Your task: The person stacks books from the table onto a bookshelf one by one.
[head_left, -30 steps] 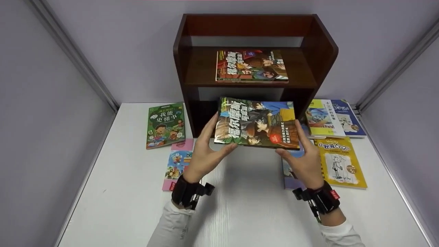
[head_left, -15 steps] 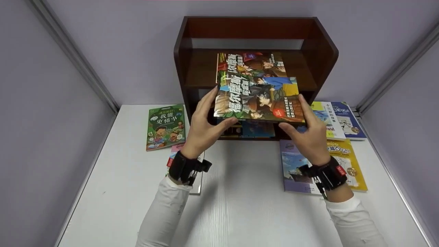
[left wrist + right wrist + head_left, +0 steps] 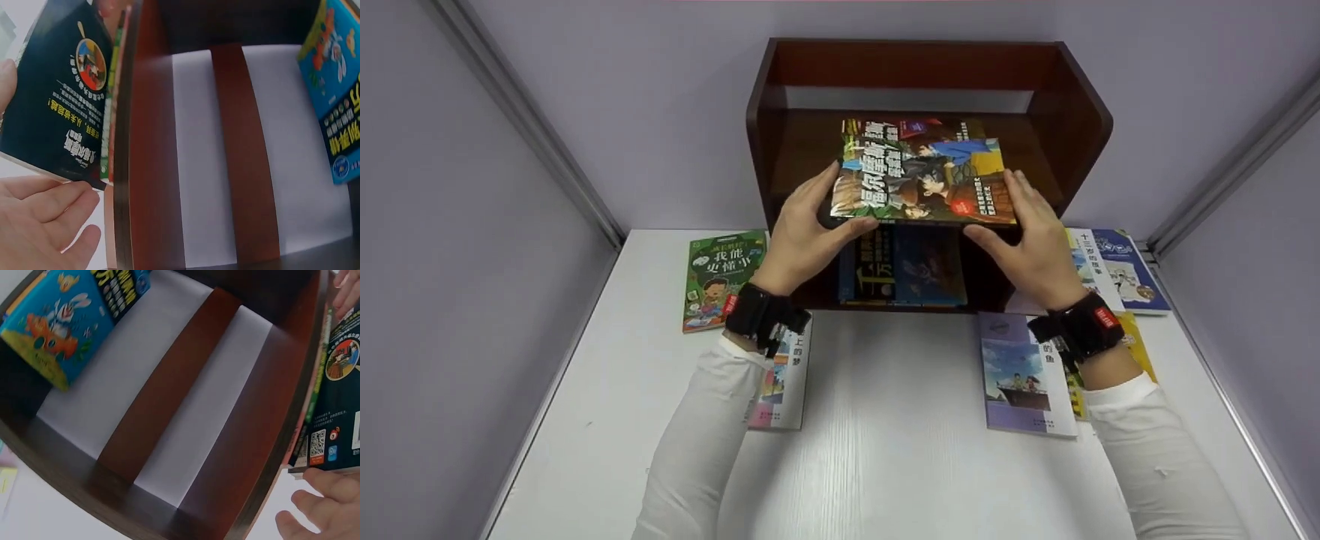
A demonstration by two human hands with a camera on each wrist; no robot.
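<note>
Two-handed, holding the book (image 3: 922,180) flat at the front of the upper board of the shelf (image 3: 765,150), just above another book (image 3: 907,124) lying there. Pinching its left edge with the left hand (image 3: 802,240), thumb on the cover and fingers underneath; pinching its right edge likewise with the right hand (image 3: 1031,240). Passing over a dark book (image 3: 904,266) lying in the lower bay and several more spread on the table (image 3: 885,450).

Looking from the left wrist: catching the book's dark back cover (image 3: 56,95) beside the board's edge (image 3: 146,169), left-hand fingers (image 3: 39,214) lying straight beneath it, and a blue book (image 3: 337,84) further in.

Looking from the right wrist: catching the back cover (image 3: 340,382) past the board's edge, right-hand fingers (image 3: 320,506) supporting it from below, and the blue book (image 3: 67,315) in the bay.

Judging by all this, probably stacking the book on the one below; likely calling next for easing it inward, squaring edges, lowering, then slipping the fingers out.
</note>
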